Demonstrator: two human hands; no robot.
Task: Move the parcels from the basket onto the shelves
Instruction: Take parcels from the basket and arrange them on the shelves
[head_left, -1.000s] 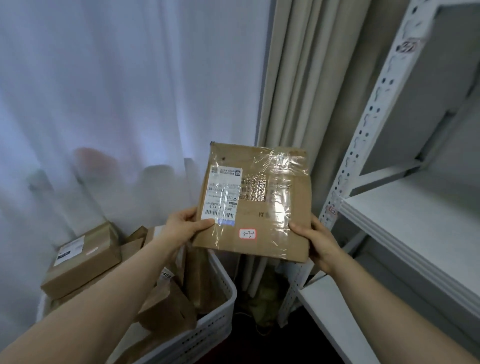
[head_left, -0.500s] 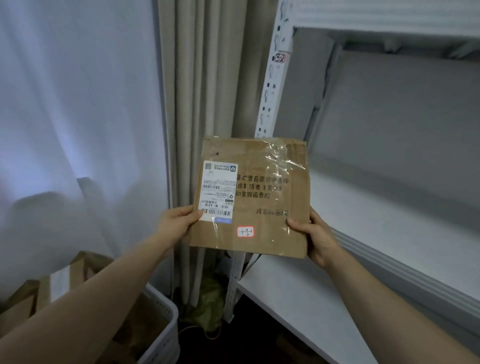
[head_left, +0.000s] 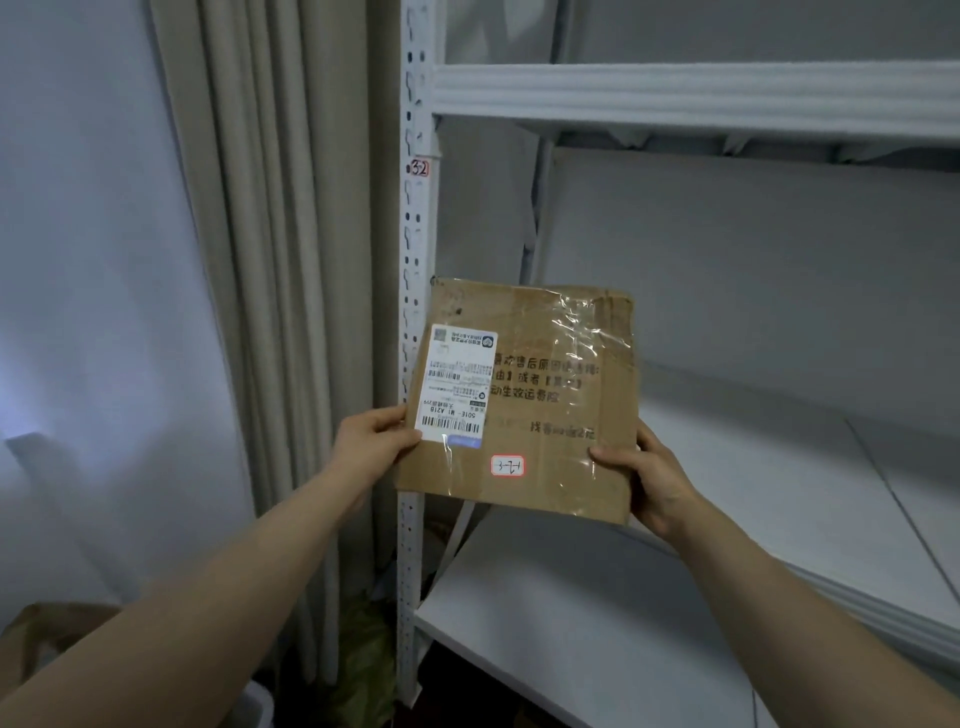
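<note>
I saw the left hand (head_left: 371, 441) pinching the flat cardboard parcel (head_left: 524, 395) at its left edge, thumb on the shipping label (head_left: 457, 387). The right hand (head_left: 649, 478) gripped the lower right corner, thumb across the face. The parcel was held in the air, facing me, over the lower shelf (head_left: 571, 597) and before the middle shelf (head_left: 779, 467). The perforated upright (head_left: 415, 234) stood behind its left side. A beige curtain (head_left: 270, 260) hung left of that, and the basket (head_left: 257, 706) corner showed below.
</note>
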